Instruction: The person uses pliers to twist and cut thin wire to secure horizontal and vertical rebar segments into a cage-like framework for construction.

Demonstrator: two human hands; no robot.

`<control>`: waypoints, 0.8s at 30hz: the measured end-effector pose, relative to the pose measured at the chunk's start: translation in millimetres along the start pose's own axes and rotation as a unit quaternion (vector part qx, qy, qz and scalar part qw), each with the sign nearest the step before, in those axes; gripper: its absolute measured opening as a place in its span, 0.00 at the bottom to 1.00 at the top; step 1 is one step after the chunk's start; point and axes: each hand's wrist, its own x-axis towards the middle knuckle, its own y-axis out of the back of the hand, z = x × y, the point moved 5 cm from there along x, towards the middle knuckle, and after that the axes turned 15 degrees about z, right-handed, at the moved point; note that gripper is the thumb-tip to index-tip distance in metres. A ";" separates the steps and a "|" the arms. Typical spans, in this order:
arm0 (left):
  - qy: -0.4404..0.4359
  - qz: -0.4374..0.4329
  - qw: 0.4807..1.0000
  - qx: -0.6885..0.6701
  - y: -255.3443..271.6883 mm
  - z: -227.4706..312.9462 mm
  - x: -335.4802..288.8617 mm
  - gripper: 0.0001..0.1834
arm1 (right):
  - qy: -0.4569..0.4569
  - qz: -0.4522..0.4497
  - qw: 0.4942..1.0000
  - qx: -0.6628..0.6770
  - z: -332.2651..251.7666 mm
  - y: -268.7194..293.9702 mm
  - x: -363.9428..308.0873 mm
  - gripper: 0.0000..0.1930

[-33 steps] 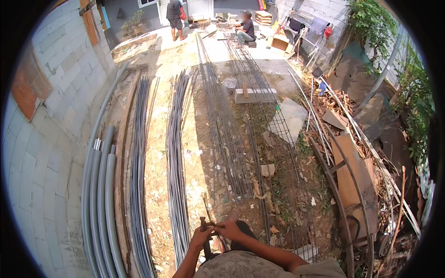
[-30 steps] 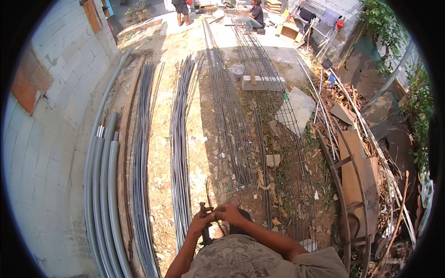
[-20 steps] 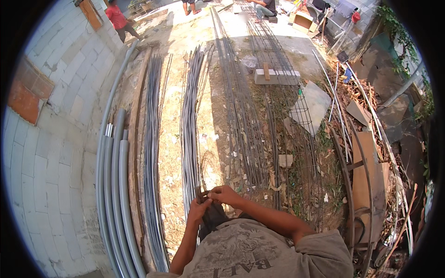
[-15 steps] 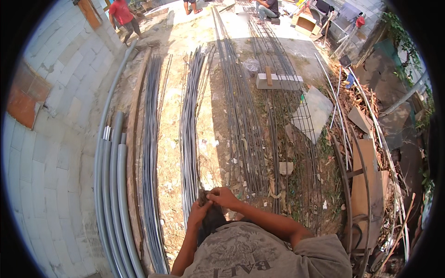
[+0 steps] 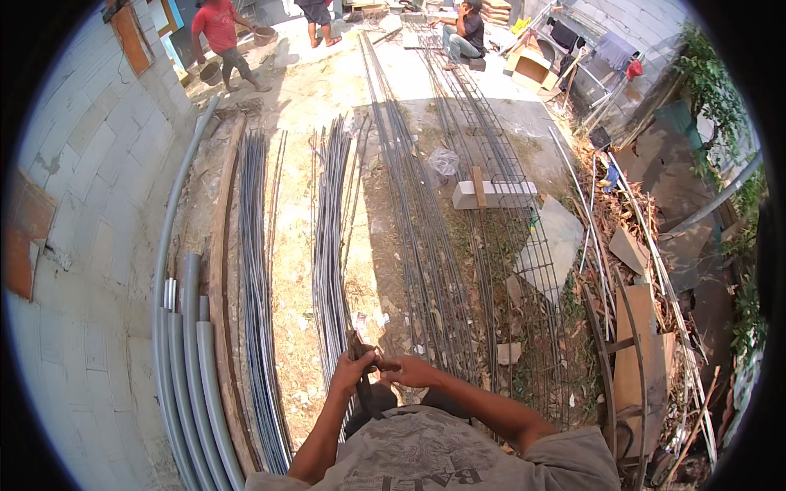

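My left hand [image 5: 350,373] is closed round a dark brown, narrow object [image 5: 355,345] in front of my waist; its kind is unclear. Part of it sticks up above the fingers, and a dark strip [image 5: 363,398] hangs below the hand. My right hand [image 5: 412,372] comes in from the right, fingers curled against the same object beside the left hand. Just beyond my hands, a bundle of thin grey steel bars [image 5: 329,245] runs away along the ground.
To the left lie another steel bar bundle [image 5: 255,245], a wooden beam [image 5: 223,221] and grey pipes [image 5: 176,385] along a block wall [image 5: 98,245]. On the right are rebar cages [image 5: 536,262] with a white block [image 5: 494,195] and scrap boards [image 5: 634,352]. Several people are at the far end.
The view has tilted up, showing more of the far end. My right hand has shifted slightly right and down, and more of the dark object shows. The person in red now shows carrying buckets.
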 end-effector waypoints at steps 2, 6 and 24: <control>-0.005 0.000 1.000 0.004 7.2 27.1 31.8 0.14 | -0.018 0.019 1.000 0.011 -22.5 5.2 39.2 0.24; -0.029 0.002 1.000 0.012 8.3 84.5 89.2 0.13 | 0.008 0.129 0.992 -0.009 -52.4 22.4 104.2 0.20; -0.015 0.064 0.990 0.121 -65.6 287.6 329.0 0.17 | 0.032 0.174 0.983 0.044 -74.5 196.8 417.4 0.18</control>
